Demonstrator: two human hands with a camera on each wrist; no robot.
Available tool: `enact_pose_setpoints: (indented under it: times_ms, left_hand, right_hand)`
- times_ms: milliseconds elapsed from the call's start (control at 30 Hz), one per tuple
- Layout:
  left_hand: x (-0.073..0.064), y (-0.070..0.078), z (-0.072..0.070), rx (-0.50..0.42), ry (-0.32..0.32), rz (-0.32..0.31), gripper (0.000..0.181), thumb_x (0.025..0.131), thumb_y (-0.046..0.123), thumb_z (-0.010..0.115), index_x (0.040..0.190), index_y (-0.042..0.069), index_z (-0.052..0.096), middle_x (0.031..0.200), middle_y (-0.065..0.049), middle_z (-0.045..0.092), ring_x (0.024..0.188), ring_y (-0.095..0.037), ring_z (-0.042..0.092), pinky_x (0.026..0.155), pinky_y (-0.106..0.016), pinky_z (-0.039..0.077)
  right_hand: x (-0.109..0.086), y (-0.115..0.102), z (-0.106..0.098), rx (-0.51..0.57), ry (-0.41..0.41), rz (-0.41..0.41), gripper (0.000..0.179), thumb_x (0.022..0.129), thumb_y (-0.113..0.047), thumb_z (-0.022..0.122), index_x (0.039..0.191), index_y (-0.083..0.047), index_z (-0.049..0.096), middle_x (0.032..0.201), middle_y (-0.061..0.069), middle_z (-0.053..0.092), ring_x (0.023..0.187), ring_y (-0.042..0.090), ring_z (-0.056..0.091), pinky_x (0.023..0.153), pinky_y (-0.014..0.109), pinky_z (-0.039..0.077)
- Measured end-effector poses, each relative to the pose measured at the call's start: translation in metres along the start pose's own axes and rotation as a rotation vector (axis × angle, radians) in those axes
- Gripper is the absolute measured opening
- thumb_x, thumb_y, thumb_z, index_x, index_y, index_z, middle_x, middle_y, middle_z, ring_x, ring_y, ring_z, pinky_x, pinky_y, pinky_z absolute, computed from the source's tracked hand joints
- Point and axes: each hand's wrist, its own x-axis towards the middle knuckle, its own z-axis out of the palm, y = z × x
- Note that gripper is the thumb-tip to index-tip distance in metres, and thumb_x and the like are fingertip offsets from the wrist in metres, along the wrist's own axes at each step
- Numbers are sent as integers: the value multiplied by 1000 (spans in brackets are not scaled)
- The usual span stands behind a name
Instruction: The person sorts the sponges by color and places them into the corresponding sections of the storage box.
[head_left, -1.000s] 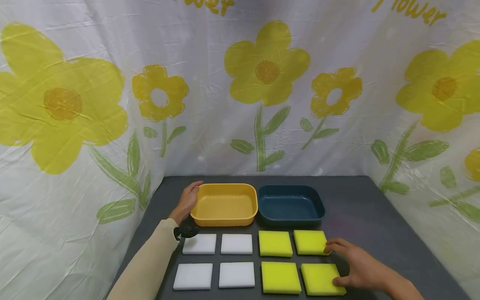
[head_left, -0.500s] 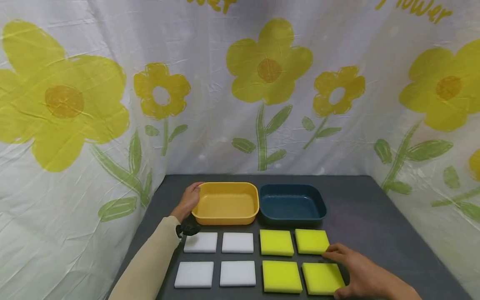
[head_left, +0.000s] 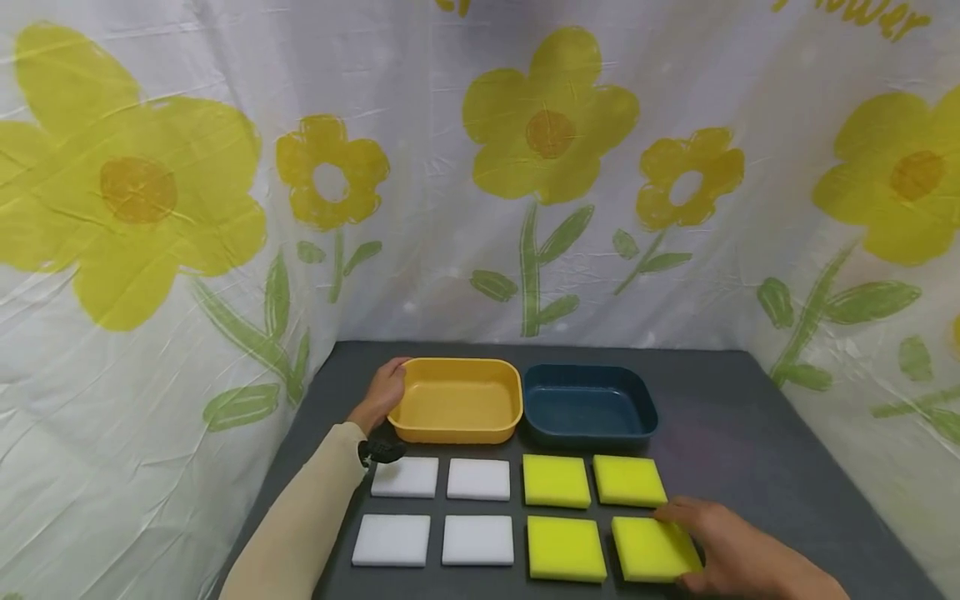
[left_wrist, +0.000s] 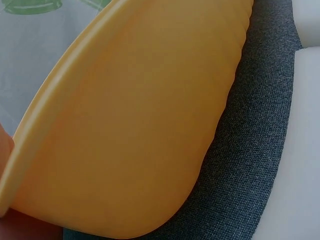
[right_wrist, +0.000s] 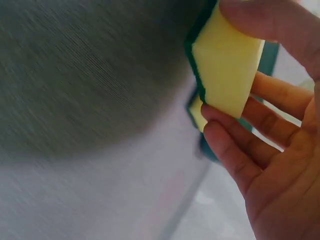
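just now, the right hand [head_left: 731, 542] has narrowed its spread around the near right yellow sponge [head_left: 651, 550], thumb at the near edge and fingertips toward the far one; so that sponge now looks pinched, though whether it has left the desk [head_left: 712, 417] is hard to tell. it sits at the near right of four yellow sponges, in front of the blue bin [head_left: 592, 437]. the left hand [head_left: 386, 390] grips the left end of the yellow bin [head_left: 453, 436], just beside the blue one, with several fingers hidden. a black device [head_left: 381, 452] on the left wrist covers part of the far left white block [head_left: 411, 480]. the right wrist view is partly blurred but shows a green layer on the pinched sponge, hidden from the head view.
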Motion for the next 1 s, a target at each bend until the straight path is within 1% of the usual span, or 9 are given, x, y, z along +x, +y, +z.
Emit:
enact_pose_setpoints:
  times_ms: [67, 133, 233, 300, 433, 533, 667, 833, 1000]
  left_hand:
    - [1, 1, -1, 3, 4, 3, 49, 121, 22, 26, 163, 5, 45, 163, -22, 49, 143, -42, 55, 121, -59, 45]
    - [1, 1, -1, 11, 6, 9, 49, 121, 21, 26, 163, 5, 45, 163, -22, 49, 143, -42, 55, 120, -59, 45]
    - [1, 2, -2, 16, 6, 12, 49, 121, 22, 26, 163, 5, 45, 162, -23, 50, 142, -42, 55, 120, -59, 45]
    - [1, 1, -2, 24, 5, 13, 49, 121, 22, 26, 163, 5, 46, 162, -23, 50, 142, -42, 55, 119, -59, 45]
    - [0, 1, -1, 37, 5, 14, 48, 121, 23, 27, 162, 7, 47, 162, -22, 50, 142, -42, 55, 118, -60, 46]
    - [-2, 0, 1, 41, 3, 21, 48, 121, 22, 27, 161, 6, 47, 161, -23, 51, 141, -42, 55, 118, -60, 46]
    - [-3, 0, 3, 49, 11, 41, 48, 120, 20, 27, 160, 4, 47, 160, -24, 51, 141, -43, 56, 117, -60, 47]
    - [-2, -1, 2, 48, 11, 54, 48, 120, 20, 26, 160, 4, 47, 160, -25, 52, 141, -43, 56, 116, -60, 47]
    - [-2, -1, 0, 46, -10, 49, 48, 121, 20, 25, 162, 5, 45, 161, -24, 50, 143, -43, 55, 117, -60, 47]
  right_hand:
    - [-1, -2, -11, -43, 47, -54, 66, 85, -43, 94, 138, -11, 71, 131, 1, 72, 109, 7, 68, 84, 35, 62]
    - [0, -6, -24, -112, 108, -110, 68, 84, -43, 95, 138, -9, 71, 128, 1, 71, 106, 6, 67, 81, 33, 61]
    - [7, -15, -44, -184, 166, -120, 68, 85, -44, 94, 139, -9, 70, 126, -1, 70, 103, 6, 65, 80, 34, 61]
    - [14, -22, -58, -230, 209, -125, 69, 86, -43, 94, 141, -9, 69, 127, 0, 70, 104, 10, 67, 82, 37, 61]
    - [33, -36, -81, -283, 269, -139, 70, 90, -41, 91, 146, -7, 66, 136, 8, 70, 114, 26, 71, 89, 48, 62]
    - [50, -44, -93, -282, 292, -150, 71, 92, -39, 90, 148, -5, 64, 139, 13, 69, 117, 31, 71, 92, 50, 62]
    - [78, -53, -104, -288, 322, -154, 71, 94, -38, 89, 150, -4, 63, 138, 14, 70, 111, 25, 70, 90, 46, 61]
    - [116, -62, -112, -286, 340, -153, 73, 94, -42, 88, 151, -4, 62, 135, 13, 70, 105, 21, 67, 89, 46, 59]
    - [153, -77, -113, -272, 342, -186, 74, 95, -40, 87, 152, -1, 60, 140, 18, 69, 113, 29, 69, 93, 50, 59]
